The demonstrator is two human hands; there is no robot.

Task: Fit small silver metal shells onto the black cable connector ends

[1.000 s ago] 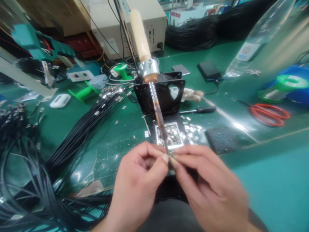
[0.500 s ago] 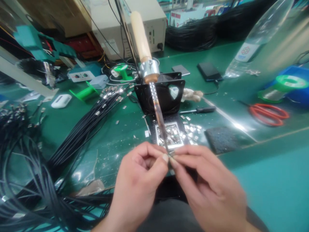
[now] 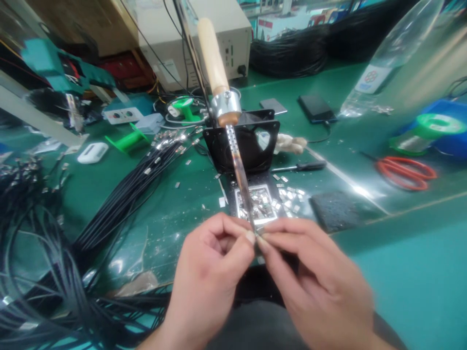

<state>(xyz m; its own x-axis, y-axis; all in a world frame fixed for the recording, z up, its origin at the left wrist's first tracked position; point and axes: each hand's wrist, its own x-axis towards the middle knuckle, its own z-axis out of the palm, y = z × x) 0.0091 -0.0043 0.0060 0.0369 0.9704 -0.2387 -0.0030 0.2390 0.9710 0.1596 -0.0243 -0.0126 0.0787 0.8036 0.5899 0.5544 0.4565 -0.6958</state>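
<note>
My left hand (image 3: pixel 215 267) is closed in a pinch, thumb against fingers; what it holds is hidden. Opposite it, my right hand (image 3: pixel 314 267) pinches a small metal piece (image 3: pixel 260 230), mostly covered by the fingertips. Both sets of fingertips meet right at the tip of a soldering iron (image 3: pixel 241 170). The iron has a wooden handle and hangs tip-down in a metal clamp ring (image 3: pixel 226 103). Just beyond the fingers lies a white-rimmed tray (image 3: pixel 236 206) with many small metal connectors, and more loose connectors (image 3: pixel 291 197) are scattered to its right.
Behind the iron stands a black fan frame (image 3: pixel 209 146). Bundled black cables (image 3: pixel 120 209) spread over the left side. To the right are a screwdriver (image 3: pixel 310 166), a dark sponge-like block (image 3: pixel 335 211), red-handled scissors (image 3: pixel 404 172), a solder spool (image 3: pixel 412 141) and a plastic bottle (image 3: pixel 386 63).
Almost nothing differs. Both hands keep their pinch at the iron's tip, with only a very slight shift of the fingers.
</note>
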